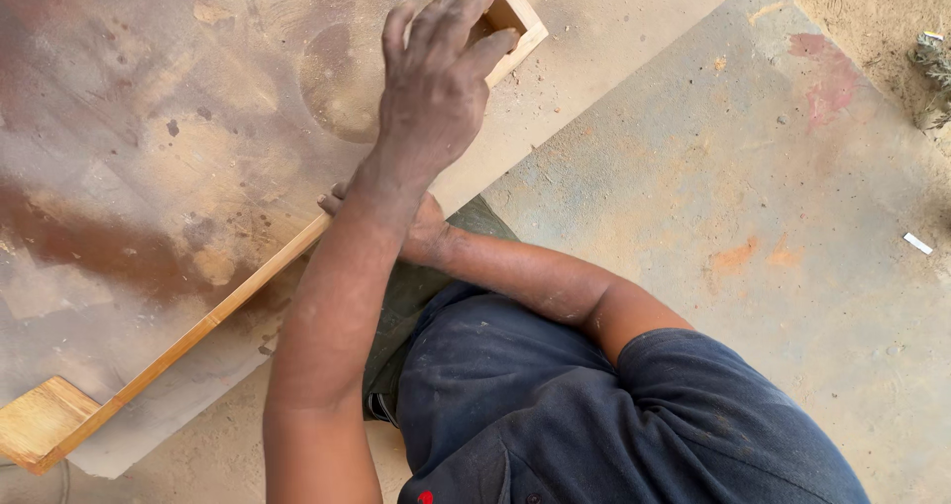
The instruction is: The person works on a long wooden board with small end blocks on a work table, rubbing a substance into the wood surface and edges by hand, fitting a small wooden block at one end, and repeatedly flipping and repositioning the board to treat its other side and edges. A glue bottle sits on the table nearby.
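A long, thin wooden frame [213,318] lies slanted across a dusty, stained board [149,138], with a short end piece at the lower left [40,420] and a boxed corner at the top [517,19]. My left hand [436,83] reaches up over that top corner, fingers draped across it and thumb against its outer edge. My right hand [421,229] grips the frame's long strip near its middle. It is mostly hidden under my left forearm, with only fingertips showing over the strip. My dark blue shirt [594,415] fills the lower right.
The board rests on a grey concrete floor [743,197] with orange and reddish stains. A small white scrap [917,244] lies at the right edge. Sandy ground with a clump of debris [931,78] is at the top right.
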The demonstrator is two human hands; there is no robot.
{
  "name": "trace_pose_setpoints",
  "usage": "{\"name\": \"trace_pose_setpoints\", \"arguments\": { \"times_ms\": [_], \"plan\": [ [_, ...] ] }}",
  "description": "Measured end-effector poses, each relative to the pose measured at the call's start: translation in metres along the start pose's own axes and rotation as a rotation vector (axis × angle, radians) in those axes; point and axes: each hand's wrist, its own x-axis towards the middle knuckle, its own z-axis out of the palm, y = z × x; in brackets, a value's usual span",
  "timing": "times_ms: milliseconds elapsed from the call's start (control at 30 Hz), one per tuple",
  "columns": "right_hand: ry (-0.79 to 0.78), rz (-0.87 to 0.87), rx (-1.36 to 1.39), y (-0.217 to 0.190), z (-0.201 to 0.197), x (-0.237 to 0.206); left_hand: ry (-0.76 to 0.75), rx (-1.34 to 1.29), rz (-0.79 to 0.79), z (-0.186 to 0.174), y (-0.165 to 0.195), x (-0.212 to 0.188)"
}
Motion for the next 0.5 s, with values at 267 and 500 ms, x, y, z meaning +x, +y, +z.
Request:
{"name": "trace_pose_setpoints", "arguments": {
  "times_ms": [267,500],
  "plan": [
    [-0.271,0.058,0.126,0.01,0.023,-0.004,-0.156,0.207,0.066,0.055,-0.012,0.039],
    [-0.219,0.173,0.517,0.015,0.031,-0.002,-0.181,0.266,0.111,0.057,-0.015,0.032]
  ]
}}
